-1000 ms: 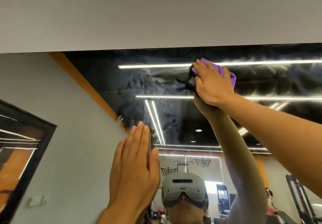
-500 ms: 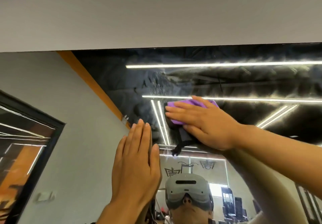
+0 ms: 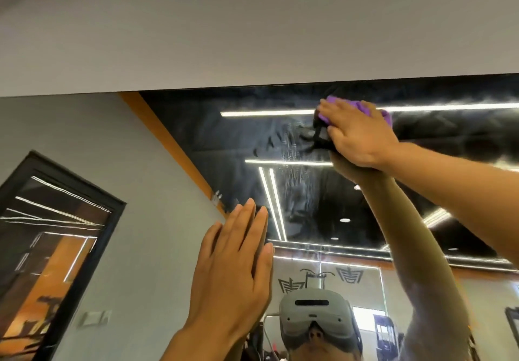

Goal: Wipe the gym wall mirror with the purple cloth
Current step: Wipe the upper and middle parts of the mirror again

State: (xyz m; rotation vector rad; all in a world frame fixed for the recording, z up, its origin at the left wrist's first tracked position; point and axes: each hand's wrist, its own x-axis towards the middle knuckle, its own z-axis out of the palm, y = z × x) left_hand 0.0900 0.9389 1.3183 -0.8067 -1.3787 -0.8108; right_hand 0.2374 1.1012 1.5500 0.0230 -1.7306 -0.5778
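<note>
The gym wall mirror [image 3: 224, 141] fills the lower part of the head view and reflects a dark ceiling with light strips. My right hand [image 3: 356, 136] reaches high, close under the mirror's top edge. It presses the bunched purple cloth [image 3: 362, 105] against the glass, and purple shows past the fingers. Lower down, my left hand [image 3: 236, 270] lies flat on the mirror with its fingers straight and together, holding nothing. Wet streaks [image 3: 292, 169] run down the glass below and left of the cloth.
A plain white wall band [image 3: 252, 37] sits directly above the mirror's top edge. The mirror reflects a dark-framed doorway [image 3: 56, 248] at the left, a wall switch [image 3: 92, 318] and my headset [image 3: 317, 321] at the bottom.
My right hand swept the cloth down and left to mid-mirror, then back up and right to the top edge. My left hand stayed flat in place.
</note>
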